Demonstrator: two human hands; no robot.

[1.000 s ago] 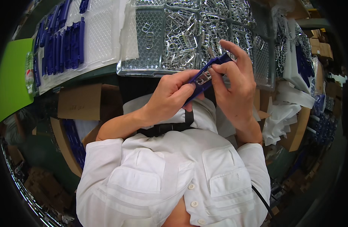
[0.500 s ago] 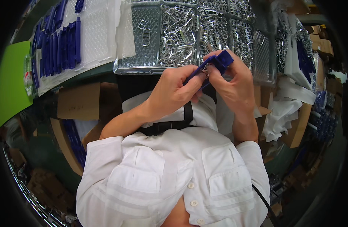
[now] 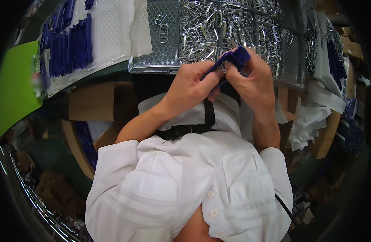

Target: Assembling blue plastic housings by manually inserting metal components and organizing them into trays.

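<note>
Between both hands I hold a long blue plastic part with a boxy end, tilted up to the right. My left hand is closed around its lower left stretch. My right hand grips the boxy upper end, its thumb pressing in at the middle. A small bit of shiny metal shows between the two thumbs; its shape is mostly hidden. Just beyond the hands lies a clear compartmented tray, with many wire metal clips heaped in its compartments.
Several blue plastic parts lie in a row on a white sheet at the left. A bright green board stands at the far left. Open cardboard boxes flank me below the table. White wrapping spills from the right one.
The whole view has shifted slightly, so the scene sits farther right. My hands stay on the blue part, with the thumbs closer together over its middle.
</note>
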